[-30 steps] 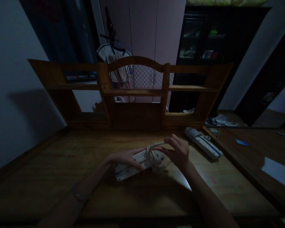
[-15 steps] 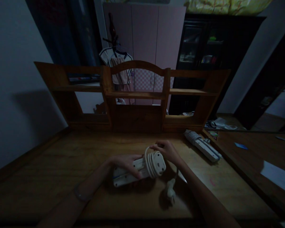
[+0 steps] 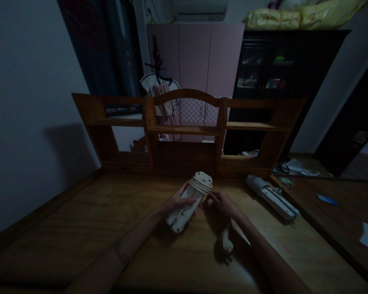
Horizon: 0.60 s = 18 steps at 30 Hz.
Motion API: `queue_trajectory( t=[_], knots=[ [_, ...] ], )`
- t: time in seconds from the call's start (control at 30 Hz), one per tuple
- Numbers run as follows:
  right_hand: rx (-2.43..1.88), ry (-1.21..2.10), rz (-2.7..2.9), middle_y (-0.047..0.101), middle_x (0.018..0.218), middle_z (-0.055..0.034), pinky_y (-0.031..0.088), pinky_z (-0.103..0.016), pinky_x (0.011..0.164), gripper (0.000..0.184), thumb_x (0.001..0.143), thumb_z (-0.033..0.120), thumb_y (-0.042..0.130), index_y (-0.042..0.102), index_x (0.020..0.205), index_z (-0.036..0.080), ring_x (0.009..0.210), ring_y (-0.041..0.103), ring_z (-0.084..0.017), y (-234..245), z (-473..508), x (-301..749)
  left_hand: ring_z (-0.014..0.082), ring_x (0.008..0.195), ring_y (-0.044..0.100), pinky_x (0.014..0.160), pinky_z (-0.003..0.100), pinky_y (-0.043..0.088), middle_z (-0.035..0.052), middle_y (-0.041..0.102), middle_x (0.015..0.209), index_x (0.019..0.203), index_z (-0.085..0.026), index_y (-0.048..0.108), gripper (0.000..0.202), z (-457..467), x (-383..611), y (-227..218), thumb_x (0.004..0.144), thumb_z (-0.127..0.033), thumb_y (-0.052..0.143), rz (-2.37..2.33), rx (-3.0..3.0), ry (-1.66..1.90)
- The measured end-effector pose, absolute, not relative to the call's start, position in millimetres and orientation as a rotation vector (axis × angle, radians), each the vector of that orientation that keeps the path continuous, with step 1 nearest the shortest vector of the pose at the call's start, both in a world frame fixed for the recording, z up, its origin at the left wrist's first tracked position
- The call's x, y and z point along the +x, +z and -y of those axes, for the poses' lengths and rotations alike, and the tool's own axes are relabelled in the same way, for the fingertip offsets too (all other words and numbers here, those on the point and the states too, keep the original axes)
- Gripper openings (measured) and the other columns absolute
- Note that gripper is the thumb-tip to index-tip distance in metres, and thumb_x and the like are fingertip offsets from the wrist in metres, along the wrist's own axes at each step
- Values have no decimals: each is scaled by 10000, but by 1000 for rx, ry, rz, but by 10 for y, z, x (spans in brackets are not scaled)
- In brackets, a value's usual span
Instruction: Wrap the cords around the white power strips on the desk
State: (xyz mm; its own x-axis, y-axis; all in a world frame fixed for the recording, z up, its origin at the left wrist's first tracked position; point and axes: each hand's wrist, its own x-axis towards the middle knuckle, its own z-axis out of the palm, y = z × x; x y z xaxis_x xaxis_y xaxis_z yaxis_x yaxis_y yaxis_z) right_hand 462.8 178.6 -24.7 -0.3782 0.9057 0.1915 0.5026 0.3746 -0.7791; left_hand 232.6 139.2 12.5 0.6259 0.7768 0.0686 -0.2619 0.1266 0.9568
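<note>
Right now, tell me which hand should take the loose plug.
Right. The right hand has only its fingertips at the wound cord, and the plug is just below its wrist. The left hand is closed around the power strip, holding it up.

Two power strips are counted in front of the shelf unit [image 3: 187,134]: a held power strip [image 3: 187,202] before its middle and a second power strip [image 3: 272,197] before its right end. One plug [image 3: 226,244] and two hands, the left hand [image 3: 176,202] and the right hand [image 3: 223,203], are counted before its middle too.
</note>
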Motion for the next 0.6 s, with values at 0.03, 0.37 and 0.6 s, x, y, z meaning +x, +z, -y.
queue_trajectory(
  t=[0.03, 0.37, 0.6],
  knots=[
    [-1247, 831, 2022, 642, 738, -36, 388, -233, 584, 423, 916, 465, 373, 640, 836, 148, 648, 566, -157, -255, -1779, 4627, 201, 653, 661, 533, 316, 543, 113, 652, 944, 1350, -243, 289, 693, -1425, 2320, 121, 775, -300, 671, -541, 1204, 838],
    [-1437, 445, 1991, 672, 764, -49, 339, -236, 595, 289, 909, 404, 459, 646, 855, 189, 714, 603, -175, -204, -1654, 4589, 148, 562, 627, 535, 250, 523, 107, 675, 737, 970, -66, 625, 400, -1607, 2209, 10, 778, -418, 631, -724, 1094, 927],
    [-1581, 449, 1989, 661, 801, -63, 325, -229, 576, 130, 831, 238, 508, 620, 817, 173, 731, 590, -176, -221, -1688, 4754, 178, 650, 654, 543, 289, 552, 128, 681, 916, 1076, -121, 532, 427, -1589, 2229, 53, 743, -339, 687, -731, 1144, 999]
  ],
)
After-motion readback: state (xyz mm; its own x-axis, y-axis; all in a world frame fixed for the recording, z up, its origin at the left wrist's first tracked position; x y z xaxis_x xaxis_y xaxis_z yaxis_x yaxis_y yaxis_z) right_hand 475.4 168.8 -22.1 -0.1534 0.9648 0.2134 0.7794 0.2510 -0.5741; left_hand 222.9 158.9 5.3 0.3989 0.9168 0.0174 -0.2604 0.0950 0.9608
